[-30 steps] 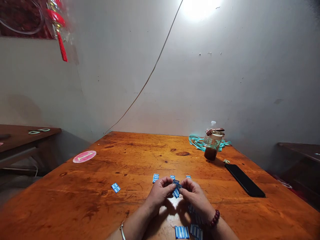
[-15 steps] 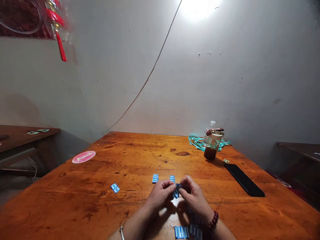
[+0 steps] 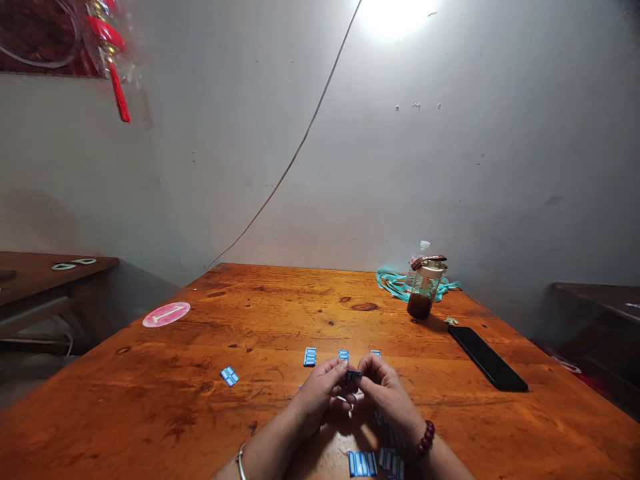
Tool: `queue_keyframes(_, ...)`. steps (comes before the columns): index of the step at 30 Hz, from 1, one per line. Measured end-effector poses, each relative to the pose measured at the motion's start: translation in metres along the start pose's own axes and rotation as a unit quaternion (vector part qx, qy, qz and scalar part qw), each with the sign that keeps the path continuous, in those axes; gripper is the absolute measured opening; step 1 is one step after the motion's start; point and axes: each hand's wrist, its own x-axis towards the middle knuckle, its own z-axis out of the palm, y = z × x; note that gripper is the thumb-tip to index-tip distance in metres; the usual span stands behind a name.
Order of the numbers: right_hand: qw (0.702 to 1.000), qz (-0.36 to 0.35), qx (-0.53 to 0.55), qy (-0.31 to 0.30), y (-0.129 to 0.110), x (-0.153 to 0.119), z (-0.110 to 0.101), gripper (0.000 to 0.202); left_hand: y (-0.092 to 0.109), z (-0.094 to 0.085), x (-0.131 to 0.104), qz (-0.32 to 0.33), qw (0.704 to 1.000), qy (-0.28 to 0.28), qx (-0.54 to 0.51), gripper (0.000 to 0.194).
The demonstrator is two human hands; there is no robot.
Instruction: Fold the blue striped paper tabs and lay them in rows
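Note:
Between my two hands is a small dark-blue piece (image 3: 352, 377), pinched by the fingertips of both. My left hand (image 3: 323, 392) is closed on its left side, a silver bangle on the wrist. My right hand (image 3: 389, 393) grips its right side, with dark red beads at the wrist. Just beyond the fingers lie a blue-and-white piece (image 3: 310, 357), another (image 3: 343, 355) and a partly hidden third (image 3: 375, 353). A separate blue-and-white piece (image 3: 230, 376) rests to the left. Nearer me are a striped piece (image 3: 362, 463) and one beside it (image 3: 391, 462), partly covered by my right forearm.
On the wooden table (image 3: 280, 300), a round pink sign (image 3: 167, 314) lies at the left. A black phone (image 3: 487, 358) is at the right. Behind it stand a jar of dark liquid (image 3: 421, 300) and a clear bottle (image 3: 425, 247), near turquoise straps (image 3: 393, 283).
The held piece has turned and shows less of its blue-and-white face. My left fingers have shifted beneath it. The far right piece beyond my right hand now shows more clearly.

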Motion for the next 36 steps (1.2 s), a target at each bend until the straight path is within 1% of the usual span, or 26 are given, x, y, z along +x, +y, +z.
queue_keyframes(3, 0.997, -0.028, -0.074, 0.005, 0.002, -0.002, 0.002, 0.018, -0.002, -0.001, 0.001, -0.011, 1.000, 0.005, 0.004, 0.030)
queue_keyframes(5, 0.988, -0.064, -0.141, 0.019, 0.003, -0.003, 0.002, 0.007, -0.003, -0.002, 0.002, -0.019, 1.000, 0.012, 0.010, 0.031)
queue_keyframes(6, 0.981, -0.084, -0.172, 0.025, 0.003, -0.004, 0.001, 0.005, -0.004, -0.003, 0.002, -0.019, 1.000, 0.011, 0.014, 0.033)
queue_keyframes(8, 0.966, -0.123, -0.227, 0.022, 0.002, -0.005, 0.001, 0.022, -0.005, -0.004, 0.003, -0.005, 1.000, 0.002, 0.018, 0.034)
queue_keyframes(9, 0.958, -0.141, -0.249, 0.014, 0.001, -0.006, 0.001, 0.027, -0.006, -0.004, 0.003, 0.005, 1.000, -0.004, 0.018, 0.034)
queue_keyframes(11, 0.947, -0.165, -0.275, -0.002, -0.002, -0.007, 0.000, 0.027, -0.007, -0.005, 0.004, 0.020, 1.000, -0.005, 0.019, 0.033)
queue_keyframes(13, 0.946, -0.166, -0.278, -0.004, -0.005, -0.007, 0.000, 0.023, -0.009, -0.006, 0.005, 0.023, 1.000, 0.004, 0.019, 0.034)
queue_keyframes(16, 0.955, -0.143, -0.261, 0.012, -0.005, -0.007, 0.000, 0.017, -0.009, -0.006, 0.006, 0.017, 1.000, 0.014, 0.022, 0.037)
queue_keyframes(18, 0.966, -0.120, -0.230, 0.013, -0.002, -0.006, 0.000, 0.014, -0.008, -0.005, 0.006, 0.013, 1.000, 0.016, 0.019, 0.038)
queue_keyframes(22, 0.994, -0.054, -0.097, 0.020, 0.001, -0.001, -0.004, 0.008, 0.000, -0.004, 0.003, 0.006, 1.000, 0.002, 0.000, 0.039)
queue_keyframes(25, 1.000, -0.010, -0.018, 0.016, 0.000, 0.002, -0.008, 0.009, 0.006, -0.006, 0.000, 0.011, 1.000, -0.015, -0.009, 0.034)
queue_keyframes(29, 1.000, -0.001, 0.017, 0.004, -0.004, 0.001, -0.008, 0.013, 0.008, -0.008, -0.002, 0.008, 0.999, -0.027, -0.026, 0.028)
queue_keyframes(36, 0.999, -0.007, 0.031, -0.008, -0.008, -0.002, -0.006, 0.015, 0.002, -0.012, 0.000, -0.013, 0.996, -0.051, -0.075, 0.021)
